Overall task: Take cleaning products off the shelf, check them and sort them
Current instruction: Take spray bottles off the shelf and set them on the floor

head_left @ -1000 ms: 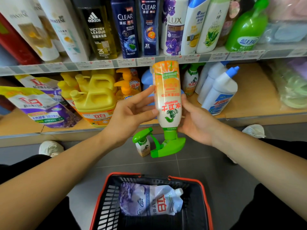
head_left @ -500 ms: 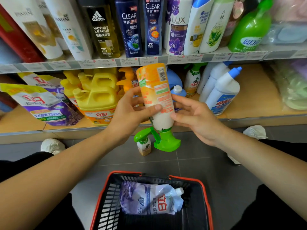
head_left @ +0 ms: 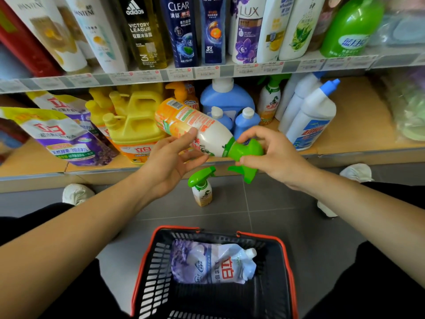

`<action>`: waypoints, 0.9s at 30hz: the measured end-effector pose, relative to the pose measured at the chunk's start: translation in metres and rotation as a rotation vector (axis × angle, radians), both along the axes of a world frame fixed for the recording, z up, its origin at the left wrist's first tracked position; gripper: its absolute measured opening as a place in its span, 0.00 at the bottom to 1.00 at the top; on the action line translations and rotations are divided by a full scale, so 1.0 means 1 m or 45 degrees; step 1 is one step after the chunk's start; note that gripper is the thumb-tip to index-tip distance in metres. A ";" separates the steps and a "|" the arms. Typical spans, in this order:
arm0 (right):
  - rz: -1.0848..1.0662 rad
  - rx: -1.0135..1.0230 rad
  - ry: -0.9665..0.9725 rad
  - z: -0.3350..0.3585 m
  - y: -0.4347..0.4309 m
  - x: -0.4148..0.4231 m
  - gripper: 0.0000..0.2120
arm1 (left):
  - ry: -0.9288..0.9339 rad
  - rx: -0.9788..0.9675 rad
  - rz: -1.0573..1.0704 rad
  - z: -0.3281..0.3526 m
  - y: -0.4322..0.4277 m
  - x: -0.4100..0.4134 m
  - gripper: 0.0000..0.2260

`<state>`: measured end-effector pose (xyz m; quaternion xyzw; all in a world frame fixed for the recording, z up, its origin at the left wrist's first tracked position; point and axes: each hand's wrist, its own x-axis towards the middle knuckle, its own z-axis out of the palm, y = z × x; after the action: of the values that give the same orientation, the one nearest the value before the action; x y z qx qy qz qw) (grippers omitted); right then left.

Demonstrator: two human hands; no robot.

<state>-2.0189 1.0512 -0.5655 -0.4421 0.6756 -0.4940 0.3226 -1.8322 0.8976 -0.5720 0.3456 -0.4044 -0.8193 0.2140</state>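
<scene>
spray bottle (head_left: 202,131) tipping from inverted to sideways above basket (head_left: 253,234) | left hand (head_left: 170,162) pinching its side | right hand (head_left: 276,157) gripping trigger head (head_left: 246,150) | checking continuing

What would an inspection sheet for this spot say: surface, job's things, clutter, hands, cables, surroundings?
Surface: grey tiled floor; wooden lower shelf.
Job's things: spray bottle tilted in the air, green head toward the right; second spray bottle upright on the floor; pouch lying in the basket.
Clutter: yellow jugs, blue bottles, white bottles and more pouches on the lower shelf.
Hands: left hand holds the spray bottle's body; right hand grips its green head.
Cables: nothing seen.
Surroundings: upper shelf of shampoo bottles with price tags; white shoes by the shelf base.
</scene>
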 end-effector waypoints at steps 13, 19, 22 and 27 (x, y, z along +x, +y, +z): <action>0.186 0.284 0.734 0.011 0.004 -0.047 0.11 | -0.562 -0.952 -0.407 -0.022 -0.017 -0.015 0.04; 0.449 0.683 0.947 -0.055 0.002 -0.044 0.11 | -0.593 -1.641 -0.470 -0.025 -0.025 -0.075 0.09; 0.568 0.817 1.072 -0.088 -0.003 -0.047 0.11 | -0.606 -1.915 -0.482 -0.028 -0.025 -0.103 0.13; 0.626 0.884 0.996 -0.122 -0.006 -0.056 0.14 | -0.616 -2.225 -0.482 -0.038 -0.030 -0.143 0.21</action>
<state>-2.0746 1.0455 -0.6873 -0.6040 0.7446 0.0464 0.2804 -1.9753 0.8680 -0.6097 0.1512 -0.9619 -0.1504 0.1709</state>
